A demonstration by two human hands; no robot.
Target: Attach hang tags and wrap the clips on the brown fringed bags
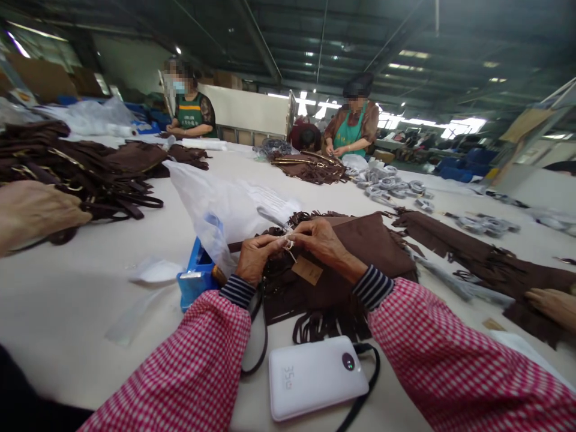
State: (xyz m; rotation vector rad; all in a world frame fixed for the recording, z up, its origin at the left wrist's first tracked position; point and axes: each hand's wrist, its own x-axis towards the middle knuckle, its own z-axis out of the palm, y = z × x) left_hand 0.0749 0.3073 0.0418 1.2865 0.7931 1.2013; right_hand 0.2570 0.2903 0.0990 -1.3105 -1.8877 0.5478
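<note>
In the middle of the head view, my left hand (256,257) and my right hand (327,245) meet fingertip to fingertip, both closed in a pinch. Between them is a thin white string (291,245), partly covered by the fingers. Just below it hangs or lies a tan paper tag (307,271). Under my hands a dark brown fringed bag (373,258) is spread on the table. A thin grey tool-like shape (272,218) sticks out behind my fingertips; its kind is unclear.
A white power bank (318,378) with a black cable lies in front. Left of my hands stand a blue holder (198,276) and a clear plastic bag (211,204). Brown bags (108,162) are piled left. Co-workers' hands (40,213) reach in from both sides.
</note>
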